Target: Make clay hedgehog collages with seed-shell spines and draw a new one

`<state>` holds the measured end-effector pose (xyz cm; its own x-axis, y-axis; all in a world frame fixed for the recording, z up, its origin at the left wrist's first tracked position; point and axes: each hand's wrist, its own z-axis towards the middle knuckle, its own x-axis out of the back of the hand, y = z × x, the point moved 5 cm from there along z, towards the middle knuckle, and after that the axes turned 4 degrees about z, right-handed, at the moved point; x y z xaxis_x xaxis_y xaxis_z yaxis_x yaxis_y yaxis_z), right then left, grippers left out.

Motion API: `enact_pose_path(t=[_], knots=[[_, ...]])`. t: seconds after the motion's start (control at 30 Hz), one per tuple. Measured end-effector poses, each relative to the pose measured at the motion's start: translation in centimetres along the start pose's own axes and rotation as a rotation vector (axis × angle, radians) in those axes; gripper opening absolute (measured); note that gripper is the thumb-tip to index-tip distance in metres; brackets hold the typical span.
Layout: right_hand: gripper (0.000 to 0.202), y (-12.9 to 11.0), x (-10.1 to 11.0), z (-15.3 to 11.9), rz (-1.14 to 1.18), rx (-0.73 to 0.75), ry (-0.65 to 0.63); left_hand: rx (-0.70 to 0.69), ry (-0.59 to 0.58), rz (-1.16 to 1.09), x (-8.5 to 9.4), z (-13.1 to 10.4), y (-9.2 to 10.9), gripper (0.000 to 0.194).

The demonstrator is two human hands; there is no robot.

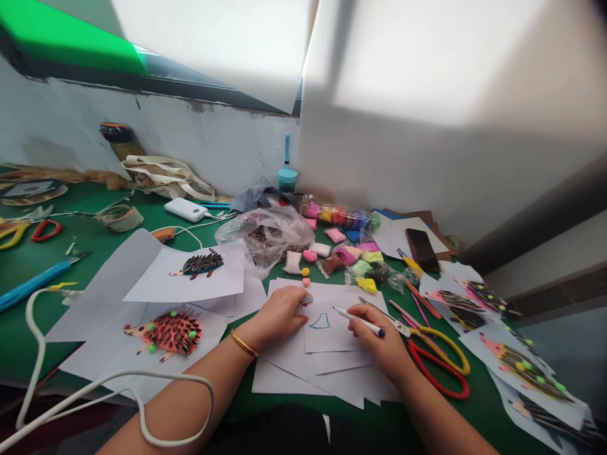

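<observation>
My right hand grips a white marker with a dark blue end, its tip just above the paper. A small blue outline with a curved left side is drawn on the top sheet of white paper. More sheets lie fanned out beneath it. My left hand, with a gold bangle at the wrist, rests at the sheet's left edge. Its fingers are curled around a small greyish thing that I cannot make out. Beside my right hand lie large scissors with red and yellow handles.
Hedgehog pictures lie left and right. Behind the paper are modelling clay packets and a plastic bag of dark seeds. A phone, a blue cutter, a power bank and a white cable are around.
</observation>
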<state>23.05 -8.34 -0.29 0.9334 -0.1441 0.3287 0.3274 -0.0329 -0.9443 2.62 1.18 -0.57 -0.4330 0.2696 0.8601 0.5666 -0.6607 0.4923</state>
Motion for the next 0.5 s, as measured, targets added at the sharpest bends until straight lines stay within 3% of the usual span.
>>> enact_pose_path(t=[0.27,0.37,0.5], knots=[[0.025,1.2,0.0,-1.2,-0.062,-0.079,-0.082,-0.023,0.022,-0.044,0.2,0.0,0.1,0.036],[0.026,1.6,-0.2,-1.3,-0.051,-0.090,-0.080,-0.033,0.058,-0.069,0.4,0.0,0.3,0.044],[0.026,1.8,-0.4,-1.3,-0.022,-0.101,-0.069,-0.039,0.075,-0.078,0.7,-0.1,0.7,0.038]])
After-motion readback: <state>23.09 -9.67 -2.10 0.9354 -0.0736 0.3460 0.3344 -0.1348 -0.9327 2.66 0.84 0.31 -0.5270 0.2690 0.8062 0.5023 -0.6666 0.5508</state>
